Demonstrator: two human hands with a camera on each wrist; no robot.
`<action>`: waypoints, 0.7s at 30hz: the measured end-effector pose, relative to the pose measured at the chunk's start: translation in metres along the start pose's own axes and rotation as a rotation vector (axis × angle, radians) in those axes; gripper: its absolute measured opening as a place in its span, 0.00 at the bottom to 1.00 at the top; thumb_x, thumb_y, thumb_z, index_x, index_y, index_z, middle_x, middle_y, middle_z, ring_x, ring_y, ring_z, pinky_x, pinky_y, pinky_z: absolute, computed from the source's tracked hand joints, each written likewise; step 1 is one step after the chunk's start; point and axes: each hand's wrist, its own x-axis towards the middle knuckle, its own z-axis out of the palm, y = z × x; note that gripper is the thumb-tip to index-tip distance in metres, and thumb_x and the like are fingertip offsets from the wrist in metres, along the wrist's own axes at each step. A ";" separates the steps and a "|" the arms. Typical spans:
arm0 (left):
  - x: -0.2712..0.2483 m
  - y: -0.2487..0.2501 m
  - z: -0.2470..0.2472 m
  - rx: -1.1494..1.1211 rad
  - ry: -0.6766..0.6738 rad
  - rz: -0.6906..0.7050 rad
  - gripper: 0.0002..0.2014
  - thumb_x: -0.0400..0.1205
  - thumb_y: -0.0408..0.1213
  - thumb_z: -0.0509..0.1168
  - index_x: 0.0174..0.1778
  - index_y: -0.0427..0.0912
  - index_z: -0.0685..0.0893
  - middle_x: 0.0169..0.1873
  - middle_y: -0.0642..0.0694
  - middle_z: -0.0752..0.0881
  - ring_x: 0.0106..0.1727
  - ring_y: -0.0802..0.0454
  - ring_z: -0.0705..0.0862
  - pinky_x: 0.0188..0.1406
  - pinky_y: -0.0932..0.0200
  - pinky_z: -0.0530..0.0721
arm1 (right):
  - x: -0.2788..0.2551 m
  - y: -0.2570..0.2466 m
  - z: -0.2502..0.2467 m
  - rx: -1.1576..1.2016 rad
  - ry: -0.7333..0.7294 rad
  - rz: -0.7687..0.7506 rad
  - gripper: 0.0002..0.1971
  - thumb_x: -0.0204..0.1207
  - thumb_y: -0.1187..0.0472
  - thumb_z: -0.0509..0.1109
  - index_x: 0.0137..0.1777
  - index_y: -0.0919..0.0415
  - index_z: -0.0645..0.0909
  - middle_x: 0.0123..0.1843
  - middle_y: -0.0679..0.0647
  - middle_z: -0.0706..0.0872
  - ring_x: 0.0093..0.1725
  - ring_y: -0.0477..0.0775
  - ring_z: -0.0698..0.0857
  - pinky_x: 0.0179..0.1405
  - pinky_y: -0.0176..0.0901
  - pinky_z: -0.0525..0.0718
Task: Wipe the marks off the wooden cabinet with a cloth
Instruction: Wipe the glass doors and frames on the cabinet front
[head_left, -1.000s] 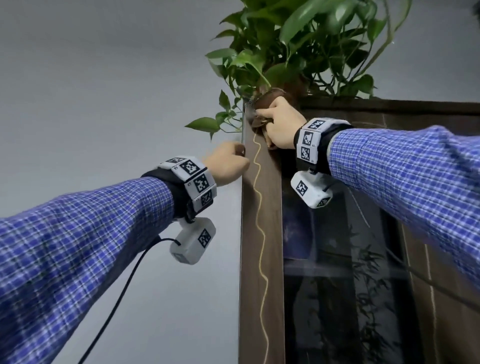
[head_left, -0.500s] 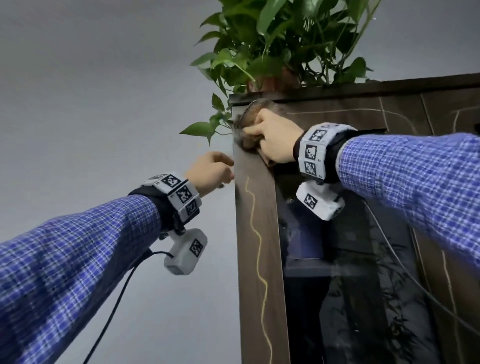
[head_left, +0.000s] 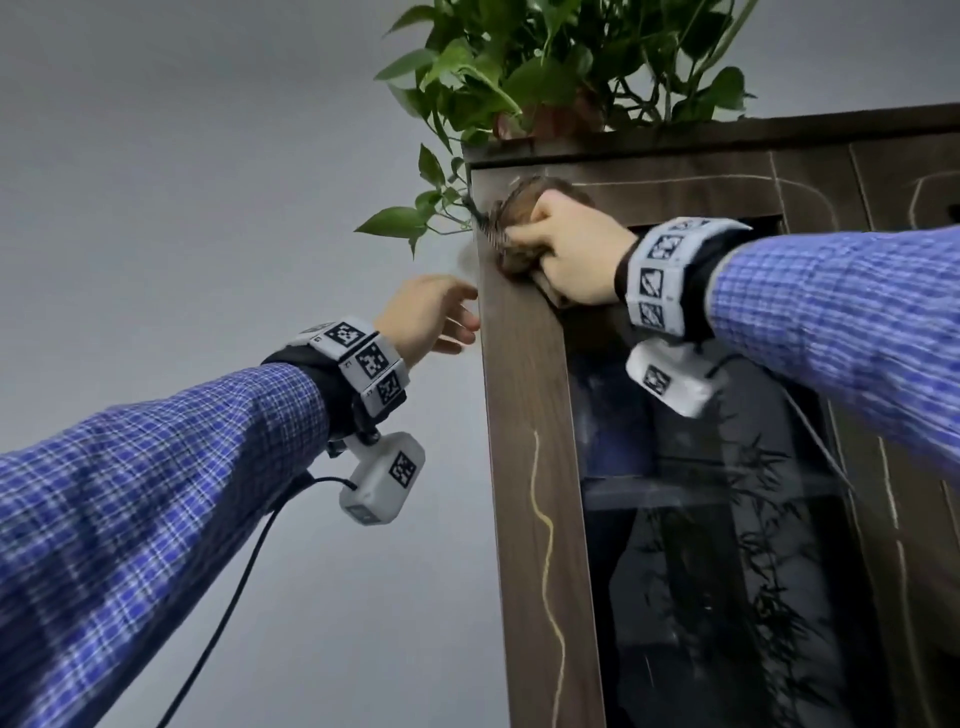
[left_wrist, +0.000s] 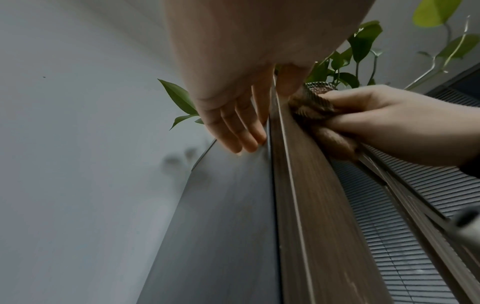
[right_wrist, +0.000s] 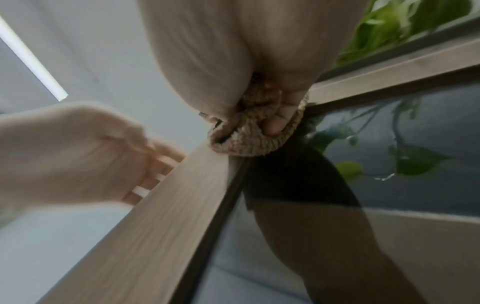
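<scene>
Cabinet (head_left: 524, 415) stands straight ahead of me, dark wood, its upper left corner just under my right hand (head_left: 576, 260). That hand has its fingers curled round a bunched brown cloth (head_left: 514, 228) and presses it against the frame right at the corner; in the right wrist view one fingertip digs into the folds of the cloth (right_wrist: 246, 139). Below that hand, down the left upright, I see a wavy yellowish mark (head_left: 545, 561) on the wood, well apart from the cloth. To the right of the hand, a pale line (head_left: 675, 180) runs along the top rail, and more pale lines show on the next door past my right sleeve. My left hand (head_left: 426, 317) is lower and to the left of the right one, fingers straight and relaxed, holding nothing. In the left wrist view its fingers (left_wrist: 233, 127) lie along the cabinet's side panel, beside the front edge; whether they press on it I cannot tell. A dark glass pane (head_left: 727, 545) fills the door below my right wrist. Above both hands, a plant (head_left: 545, 67) sits on top, its leaves hanging over the corner just left of the cloth. A grey wall (head_left: 182, 182) lies behind my left arm.
</scene>
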 end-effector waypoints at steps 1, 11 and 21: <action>0.000 -0.001 0.000 -0.024 0.001 -0.012 0.17 0.85 0.32 0.54 0.65 0.30 0.82 0.39 0.36 0.85 0.39 0.41 0.83 0.46 0.52 0.83 | 0.009 0.002 0.000 0.001 0.020 0.042 0.23 0.80 0.64 0.62 0.75 0.48 0.77 0.68 0.55 0.72 0.67 0.61 0.76 0.65 0.43 0.70; -0.019 -0.025 0.016 0.169 -0.064 0.102 0.33 0.73 0.30 0.64 0.78 0.40 0.74 0.42 0.45 0.84 0.43 0.43 0.85 0.48 0.43 0.87 | -0.125 -0.056 0.055 -0.013 -0.313 -0.509 0.25 0.73 0.63 0.59 0.70 0.48 0.80 0.57 0.54 0.74 0.50 0.58 0.79 0.45 0.48 0.77; -0.023 -0.045 0.035 0.178 0.087 0.173 0.26 0.83 0.43 0.65 0.79 0.50 0.73 0.45 0.47 0.88 0.45 0.51 0.89 0.53 0.49 0.89 | -0.111 -0.053 0.058 0.000 -0.147 -0.366 0.23 0.73 0.59 0.56 0.64 0.54 0.85 0.59 0.60 0.75 0.52 0.65 0.79 0.52 0.51 0.78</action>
